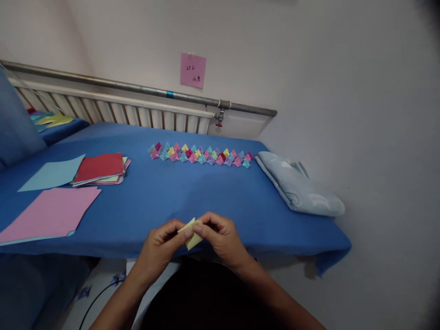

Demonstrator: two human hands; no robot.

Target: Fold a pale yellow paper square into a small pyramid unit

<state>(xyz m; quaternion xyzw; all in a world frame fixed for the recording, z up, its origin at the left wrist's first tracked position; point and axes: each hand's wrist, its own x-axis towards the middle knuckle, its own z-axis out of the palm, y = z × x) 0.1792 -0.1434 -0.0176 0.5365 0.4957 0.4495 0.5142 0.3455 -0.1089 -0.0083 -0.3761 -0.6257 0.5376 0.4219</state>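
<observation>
My left hand [161, 247] and my right hand [222, 238] meet at the near edge of the blue-covered surface [178, 197]. Both pinch one small folded piece of yellow paper [192, 233] between thumbs and fingertips; the fingers hide most of it. Farther back lies a double row of several small folded paper shapes [201, 155] in pink, yellow, blue and purple.
On the left lie a pink sheet [51, 213], a light blue sheet [51, 174] and a stack of coloured paper with red on top [99, 168]. A folded pale blue cloth [299, 188] rests at the right edge. A radiator [113, 112] and a wall with a pink note [193, 69] stand behind.
</observation>
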